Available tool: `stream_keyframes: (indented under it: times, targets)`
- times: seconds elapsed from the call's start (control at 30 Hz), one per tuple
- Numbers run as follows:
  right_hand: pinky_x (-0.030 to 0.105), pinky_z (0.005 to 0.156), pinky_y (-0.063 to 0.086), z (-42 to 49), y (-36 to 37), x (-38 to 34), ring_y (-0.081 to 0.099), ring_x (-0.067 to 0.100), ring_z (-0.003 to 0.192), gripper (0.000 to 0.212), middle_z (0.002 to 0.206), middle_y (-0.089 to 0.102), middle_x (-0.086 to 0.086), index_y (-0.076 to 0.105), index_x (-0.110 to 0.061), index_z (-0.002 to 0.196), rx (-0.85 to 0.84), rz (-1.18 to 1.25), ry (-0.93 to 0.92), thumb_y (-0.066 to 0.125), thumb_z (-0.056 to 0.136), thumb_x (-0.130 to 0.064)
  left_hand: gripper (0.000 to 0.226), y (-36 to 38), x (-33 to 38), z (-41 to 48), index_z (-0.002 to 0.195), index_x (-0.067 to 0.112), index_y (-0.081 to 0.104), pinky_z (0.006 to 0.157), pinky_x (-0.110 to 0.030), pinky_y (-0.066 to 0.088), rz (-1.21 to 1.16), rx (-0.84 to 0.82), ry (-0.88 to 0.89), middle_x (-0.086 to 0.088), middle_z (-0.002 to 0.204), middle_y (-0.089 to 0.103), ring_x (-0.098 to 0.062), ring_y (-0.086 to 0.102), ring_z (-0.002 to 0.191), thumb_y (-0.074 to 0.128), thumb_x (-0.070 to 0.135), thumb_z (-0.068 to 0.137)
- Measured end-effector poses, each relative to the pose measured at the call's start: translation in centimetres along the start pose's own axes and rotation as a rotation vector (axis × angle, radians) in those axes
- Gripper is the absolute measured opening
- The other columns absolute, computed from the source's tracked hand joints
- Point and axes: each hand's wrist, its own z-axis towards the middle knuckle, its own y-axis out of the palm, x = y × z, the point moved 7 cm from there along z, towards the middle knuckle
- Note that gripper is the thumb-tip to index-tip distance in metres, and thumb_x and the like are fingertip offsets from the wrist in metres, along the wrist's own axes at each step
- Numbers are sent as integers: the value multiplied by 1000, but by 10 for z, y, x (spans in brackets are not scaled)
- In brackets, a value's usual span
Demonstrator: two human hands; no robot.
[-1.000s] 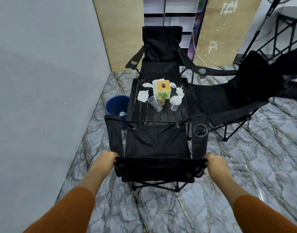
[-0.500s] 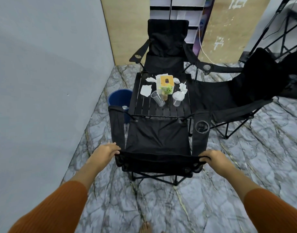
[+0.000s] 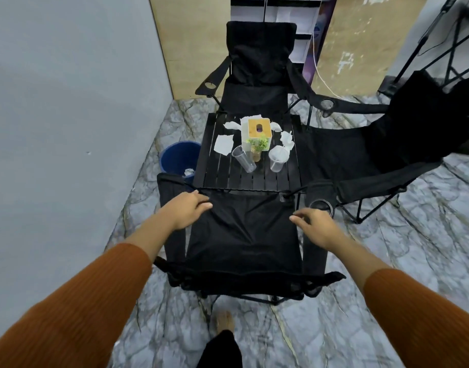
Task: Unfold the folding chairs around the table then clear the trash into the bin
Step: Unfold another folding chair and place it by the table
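Observation:
A black folding chair (image 3: 244,240) stands unfolded right in front of me, its seat facing the small black slatted table (image 3: 228,179). My left hand (image 3: 187,208) hovers over the seat's left front corner with fingers loosely apart. My right hand (image 3: 315,227) hovers over the seat's right side, fingers spread, holding nothing. On the table lie crumpled white tissues (image 3: 223,144), a tipped clear plastic cup (image 3: 244,158), an upright clear cup (image 3: 278,160), a tissue box (image 3: 258,128) and a small plant (image 3: 257,147). A blue bin (image 3: 179,158) stands left of the table.
Another unfolded black chair (image 3: 257,65) stands behind the table, and a third (image 3: 374,158) to its right. A grey wall (image 3: 69,115) runs close along the left. Black metal stands (image 3: 440,43) fill the far right. The floor is grey marble; my foot (image 3: 224,321) shows below.
Both hands have let go of the near chair's backrest top and reached forward over its seat. I have stepped closer, so the chair and table look larger.

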Motion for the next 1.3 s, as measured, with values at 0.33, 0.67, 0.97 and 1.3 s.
stream_keyframes:
  times: [0.33,0.67,0.97,1.3]
  targets:
    - [47,120,14,189,178,67,1,27,149,67,162,6,5,16,-17,151,-255,-339,130,48,96,-38,52,191,-66,202,151,7,19,122,-43,9,252,-289,1,-9,161,13,-26,2,150,32,22,103]
    - [56,118,-5,304,279,139,-31,20,142,85,152,-38,-5,-26,-28,146,-142,-500,87,34,94,-60,85,320,-146,300,146,22,-26,107,-44,-33,416,-192,28,3,151,-38,-20,-39,140,18,69,90]
    - [59,113,-17,314,304,166,-40,18,138,93,149,-42,-7,-32,-26,143,-208,-533,123,28,88,-71,88,334,-158,314,146,23,-27,108,-48,-32,462,-64,37,-1,155,-32,-18,-42,136,0,74,80]
    - [57,106,-27,244,317,201,-33,15,141,94,153,-34,-7,-27,-30,145,-247,-520,188,0,72,-82,85,357,-176,243,151,23,-13,112,-46,-24,372,-145,-24,3,160,-19,-16,-26,144,12,73,87]
